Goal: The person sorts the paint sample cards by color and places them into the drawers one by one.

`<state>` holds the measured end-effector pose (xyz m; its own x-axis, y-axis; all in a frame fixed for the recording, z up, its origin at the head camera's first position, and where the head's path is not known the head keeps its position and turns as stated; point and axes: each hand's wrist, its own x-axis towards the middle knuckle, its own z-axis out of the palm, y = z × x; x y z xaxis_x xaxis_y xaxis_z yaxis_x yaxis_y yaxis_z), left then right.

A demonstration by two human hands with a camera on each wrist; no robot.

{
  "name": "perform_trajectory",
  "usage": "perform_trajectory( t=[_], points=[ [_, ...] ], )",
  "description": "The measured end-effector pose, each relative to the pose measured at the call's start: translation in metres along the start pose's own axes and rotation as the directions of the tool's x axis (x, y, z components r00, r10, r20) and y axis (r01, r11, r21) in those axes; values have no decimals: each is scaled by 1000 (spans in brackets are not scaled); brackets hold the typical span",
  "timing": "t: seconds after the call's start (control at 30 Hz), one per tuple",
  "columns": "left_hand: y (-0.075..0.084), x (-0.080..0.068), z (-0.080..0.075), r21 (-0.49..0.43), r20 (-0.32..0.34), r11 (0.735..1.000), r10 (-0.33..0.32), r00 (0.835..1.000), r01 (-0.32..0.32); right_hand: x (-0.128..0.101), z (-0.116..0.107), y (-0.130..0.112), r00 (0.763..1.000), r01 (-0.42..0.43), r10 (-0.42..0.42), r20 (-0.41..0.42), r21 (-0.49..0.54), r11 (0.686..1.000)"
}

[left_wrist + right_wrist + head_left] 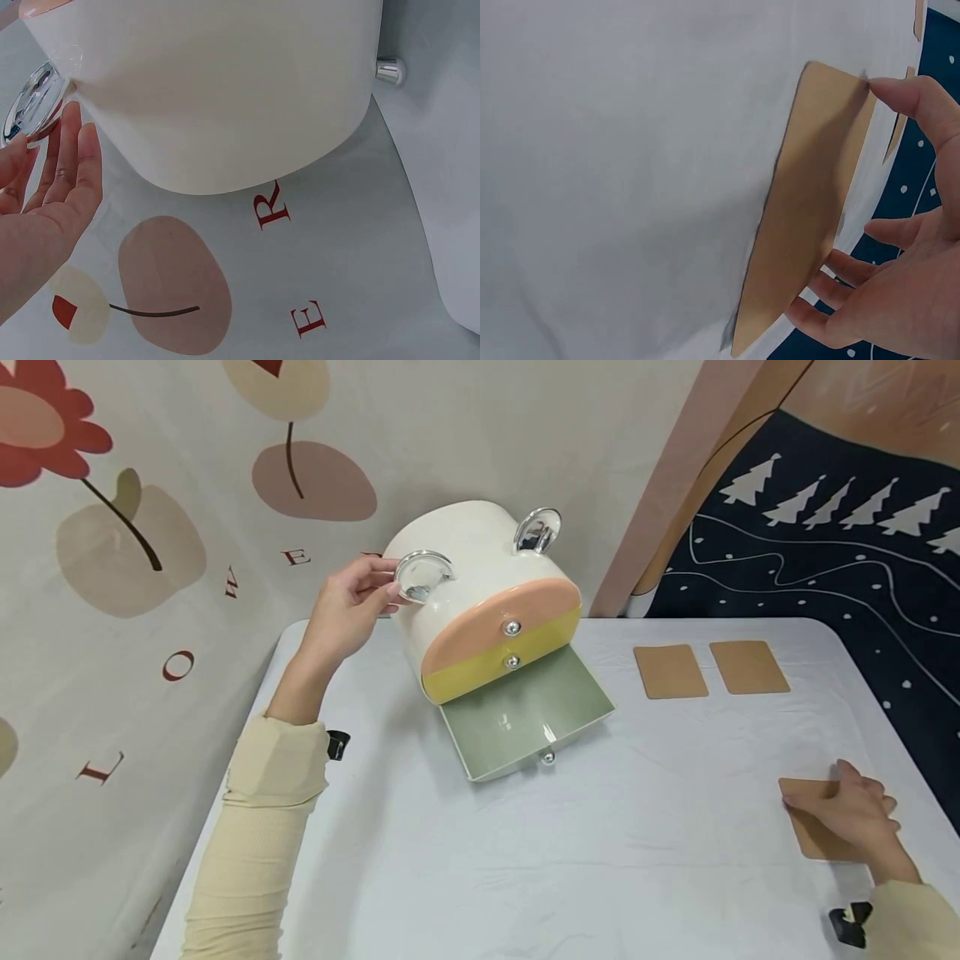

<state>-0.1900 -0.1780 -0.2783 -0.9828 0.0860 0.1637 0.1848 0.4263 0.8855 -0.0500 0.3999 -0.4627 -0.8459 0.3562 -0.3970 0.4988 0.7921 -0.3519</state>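
A white rounded drawer box (457, 535) with a peach, a yellow and a sage-green drawer stands at the back of the table. Its bottom green drawer (517, 710) is pulled out with nothing inside. My left hand (352, 606) holds the shiny silver ear (422, 575) on the box's left side, thumb in front and fingers behind. At the right of the table, my right hand (862, 806) spans a brown square card (817, 831). In the right wrist view the thumb (900, 94) is at the card's corner, with other fingertips lower along its edge.
Two more brown cards (671, 672) lie side by side at the back right. A second silver ear (537, 531) sticks up from the box. Behind the table hangs printed cloth (465, 427); a dark cloth with white trees (825, 552) hangs at the right.
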Motion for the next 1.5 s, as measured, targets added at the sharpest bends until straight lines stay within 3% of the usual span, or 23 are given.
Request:
perform_trajectory(
  t=[0.13,0.23,0.37,0.57,0.77,0.87,1.1,1.27,1.5],
  points=[
    [0,0,0,12,2,1000,5,1000,-5,-3,-2,-14,999,49,-49,2,14,999],
    [0,0,0,9,3,1000,18,1000,-18,-5,-5,-39,994,106,-105,-13,51,993],
    [-1,0,-1,-5,5,999,31,999,-31,-6,-13,-91,976,217,-215,-34,119,969],
    [-1,0,-1,0,6,1000,29,1000,-29,-14,-22,-184,919,393,-390,-47,162,905],
    [-1,-1,-1,4,7,1000,31,1000,-31,-25,-15,-258,871,489,-487,-60,176,854],
    [-1,0,-1,1,8,1000,29,1000,-29,-30,-3,-284,871,488,-489,-46,189,852],
    [0,0,-1,-3,10,1000,31,999,-31,-37,35,-322,895,445,-444,-47,182,877],
    [1,-1,-1,-9,9,999,37,999,-36,-40,56,-336,887,462,-457,-74,194,865],
    [0,-1,-2,2,13,999,37,999,-37,-42,61,-338,881,471,-471,-39,160,867]
  ],
)
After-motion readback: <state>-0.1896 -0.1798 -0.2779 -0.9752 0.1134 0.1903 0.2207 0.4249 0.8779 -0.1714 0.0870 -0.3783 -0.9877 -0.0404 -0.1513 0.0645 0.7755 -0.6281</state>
